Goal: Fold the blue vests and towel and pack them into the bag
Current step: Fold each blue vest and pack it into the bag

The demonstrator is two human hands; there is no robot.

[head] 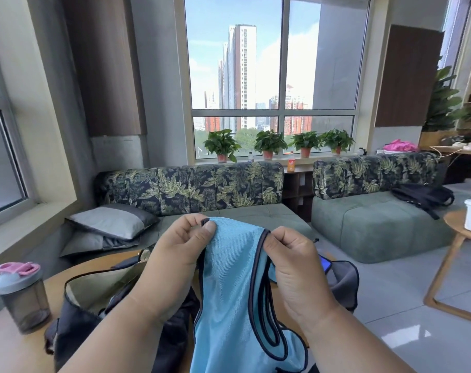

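A light blue vest (230, 286) with dark trim hangs in front of me, held up above the wooden table (18, 351). My left hand (180, 246) pinches its top edge at one shoulder. My right hand (290, 262) pinches the dark-trimmed edge of the other shoulder. The vest's lower part drapes down toward the table between my forearms. An open dark bag (94, 294) with a tan lining lies on the table behind my left arm. A grey cloth (344, 284) lies at the table's right edge, partly hidden by my right hand.
A grey shaker bottle (21, 294) with a pink lid stands at the table's left. A phone (324, 263) lies behind my right hand. Green sofas (377, 227) stand beyond the table, and a wooden side table (460, 238) with a white box is at the right.
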